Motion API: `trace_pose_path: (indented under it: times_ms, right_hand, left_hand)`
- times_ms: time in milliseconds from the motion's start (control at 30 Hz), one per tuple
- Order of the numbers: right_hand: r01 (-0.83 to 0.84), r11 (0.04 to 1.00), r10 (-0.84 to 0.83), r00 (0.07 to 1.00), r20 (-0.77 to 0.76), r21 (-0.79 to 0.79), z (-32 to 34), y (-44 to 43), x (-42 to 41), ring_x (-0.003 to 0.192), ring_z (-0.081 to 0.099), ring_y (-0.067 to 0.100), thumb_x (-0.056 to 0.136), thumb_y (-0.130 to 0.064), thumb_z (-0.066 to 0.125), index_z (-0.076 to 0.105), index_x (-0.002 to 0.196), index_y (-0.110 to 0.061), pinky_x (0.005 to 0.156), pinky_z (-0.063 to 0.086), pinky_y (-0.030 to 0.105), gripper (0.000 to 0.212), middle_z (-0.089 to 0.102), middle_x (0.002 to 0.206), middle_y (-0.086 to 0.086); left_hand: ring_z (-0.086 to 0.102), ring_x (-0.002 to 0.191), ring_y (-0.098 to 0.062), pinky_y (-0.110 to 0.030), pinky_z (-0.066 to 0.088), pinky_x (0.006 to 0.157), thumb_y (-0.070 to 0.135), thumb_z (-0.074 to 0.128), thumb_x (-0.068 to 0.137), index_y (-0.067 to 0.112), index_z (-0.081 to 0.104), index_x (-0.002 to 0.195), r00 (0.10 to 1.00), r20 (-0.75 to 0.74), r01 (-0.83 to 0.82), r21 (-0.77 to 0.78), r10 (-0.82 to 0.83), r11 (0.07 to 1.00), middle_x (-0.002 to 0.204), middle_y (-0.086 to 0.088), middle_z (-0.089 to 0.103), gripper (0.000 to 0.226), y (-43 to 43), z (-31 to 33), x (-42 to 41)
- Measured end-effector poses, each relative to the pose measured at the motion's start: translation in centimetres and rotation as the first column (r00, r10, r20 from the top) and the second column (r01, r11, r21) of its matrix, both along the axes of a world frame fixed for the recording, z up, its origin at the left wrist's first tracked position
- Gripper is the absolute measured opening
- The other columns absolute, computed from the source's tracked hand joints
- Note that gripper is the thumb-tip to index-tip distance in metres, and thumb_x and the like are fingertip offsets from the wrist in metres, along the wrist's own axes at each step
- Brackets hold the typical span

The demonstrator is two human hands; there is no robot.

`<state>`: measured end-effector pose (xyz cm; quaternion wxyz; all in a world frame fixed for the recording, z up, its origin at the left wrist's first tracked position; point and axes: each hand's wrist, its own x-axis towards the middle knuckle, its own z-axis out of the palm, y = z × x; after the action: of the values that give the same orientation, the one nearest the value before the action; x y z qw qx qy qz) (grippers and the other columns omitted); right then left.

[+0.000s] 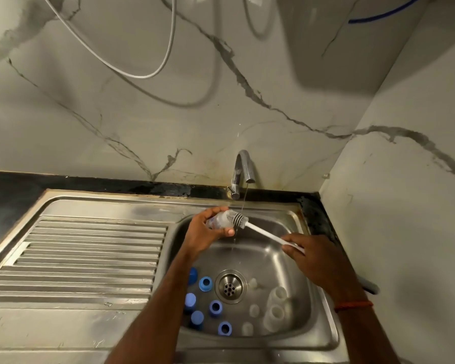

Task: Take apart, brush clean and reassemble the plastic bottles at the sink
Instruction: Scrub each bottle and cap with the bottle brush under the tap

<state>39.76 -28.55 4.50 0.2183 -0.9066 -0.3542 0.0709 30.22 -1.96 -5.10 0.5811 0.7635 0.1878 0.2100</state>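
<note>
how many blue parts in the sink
6 blue parts left of the drain: one at the forearm's edge, three rings, two caps. The forearm may hide more.

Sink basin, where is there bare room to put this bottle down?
The ribbed drainboard left of the basin is bare, as is the basin floor behind the drain. Crowded: blue caps left of the drain, clear bottles right.

A single wide-angle camera on the person's head looks forward and down across the steel sink at the marble wall. It is close: the arms enter from the bottom edge, and the tap is mid-frame.
</note>
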Motion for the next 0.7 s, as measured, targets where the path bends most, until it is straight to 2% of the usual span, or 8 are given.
trace_pose_path:
  times_ms: [200, 300, 400, 567, 600, 633, 667, 700]
  right_hand:
    - [-0.067, 0.994, 0.064, 0.997, -0.041, -0.089, 1.7, -0.6, 0.2, 0.100, 0.066, 0.008, 0.095, -0.042, 0.062, 0.070, 0.122, -0.030, 0.090, 0.050, 0.025, 0.031, 0.074, 0.110, -0.009]
    - [-0.071, 0.986, 0.076, 0.997, 0.028, -0.152, 1.6, -0.1, 0.1, 0.098, 0.066, 0.012, 0.095, -0.043, 0.061, 0.070, 0.120, -0.033, 0.087, 0.051, 0.028, 0.029, 0.074, 0.106, -0.007]
    - [-0.055, 0.986, 0.073, 0.991, 0.114, -0.160, 0.5, 0.9, -0.6, 0.100, 0.067, 0.016, 0.096, -0.045, 0.057, 0.069, 0.119, -0.035, 0.089, 0.053, 0.036, 0.028, 0.073, 0.106, -0.006]
    - [-0.072, 0.987, 0.102, 0.973, 0.205, -0.145, -1.6, 3.2, -2.5, 0.092, 0.067, 0.020, 0.099, -0.048, 0.048, 0.062, 0.123, -0.035, 0.080, 0.055, 0.038, 0.031, 0.072, 0.100, 0.001]
    - [-0.075, 0.987, 0.105, 0.971, 0.215, -0.144, -1.8, 3.5, -2.7, 0.090, 0.067, 0.019, 0.099, -0.048, 0.047, 0.061, 0.124, -0.036, 0.079, 0.055, 0.037, 0.031, 0.072, 0.099, 0.000]
    - [-0.073, 0.990, 0.097, 0.973, 0.208, -0.120, -1.9, 3.7, -2.7, 0.089, 0.067, 0.018, 0.099, -0.048, 0.047, 0.061, 0.125, -0.036, 0.078, 0.055, 0.035, 0.031, 0.072, 0.099, 0.000]
    - [-0.067, 0.994, 0.082, 0.978, 0.194, -0.082, -1.8, 3.8, -2.7, 0.089, 0.067, 0.016, 0.099, -0.048, 0.049, 0.062, 0.125, -0.037, 0.078, 0.055, 0.032, 0.032, 0.073, 0.099, -0.002]
    - [-0.061, 0.997, 0.070, 0.980, 0.188, -0.054, -1.8, 4.0, -2.7, 0.088, 0.067, 0.014, 0.099, -0.048, 0.050, 0.063, 0.126, -0.037, 0.078, 0.054, 0.030, 0.032, 0.073, 0.100, -0.003]
  left_hand:
    - [0.057, 0.114, 0.012, -0.014, 0.049, 0.099, 0.010, 0.085, 0.075, 0.030, 0.058, 0.131, 0.982, -0.070, 0.182, 0.109, -0.175, 0.977, 0.126, 0.017, 0.060, 0.066, 0.8, 0.4, -1.0]
    - [0.055, 0.106, 0.018, -0.006, 0.047, 0.087, 0.011, 0.088, 0.072, 0.029, 0.061, 0.128, 0.964, -0.142, 0.247, 0.172, -0.224, 0.954, 0.119, 0.020, 0.060, 0.065, 1.2, 0.8, -1.2]
    - [0.057, 0.107, 0.012, -0.012, 0.051, 0.089, 0.018, 0.091, 0.069, 0.033, 0.064, 0.126, 0.958, -0.167, 0.264, 0.208, -0.232, 0.942, 0.120, 0.018, 0.062, 0.065, 1.6, 1.1, -1.1]
    - [0.047, 0.118, 0.017, -0.007, 0.040, 0.096, 0.020, 0.090, 0.071, 0.032, 0.055, 0.139, 0.965, -0.091, 0.262, 0.281, -0.246, 0.923, 0.134, 0.022, 0.053, 0.078, 1.5, 1.4, -0.5]
    - [0.047, 0.120, 0.014, -0.011, 0.042, 0.099, 0.017, 0.088, 0.072, 0.032, 0.052, 0.143, 0.986, -0.031, 0.170, 0.206, -0.167, 0.964, 0.139, 0.020, 0.052, 0.081, 1.1, 1.3, -0.5]
    - [0.051, 0.120, 0.009, -0.017, 0.046, 0.099, 0.014, 0.085, 0.075, 0.030, 0.050, 0.145, 0.998, 0.054, 0.032, 0.030, -0.034, 0.999, 0.140, 0.017, 0.053, 0.080, 0.7, 1.2, -0.5]
    - [0.057, 0.117, 0.002, -0.023, 0.052, 0.098, 0.014, 0.081, 0.080, 0.026, 0.052, 0.144, 0.984, 0.116, -0.106, -0.203, 0.132, 0.973, 0.137, 0.010, 0.058, 0.072, 0.1, 1.0, -0.3]
    - [0.063, 0.113, -0.008, -0.030, 0.055, 0.096, 0.022, 0.077, 0.083, 0.021, 0.055, 0.139, 0.952, 0.112, -0.213, -0.421, 0.284, 0.882, 0.132, 0.001, 0.063, 0.060, -0.5, 0.9, -0.3]
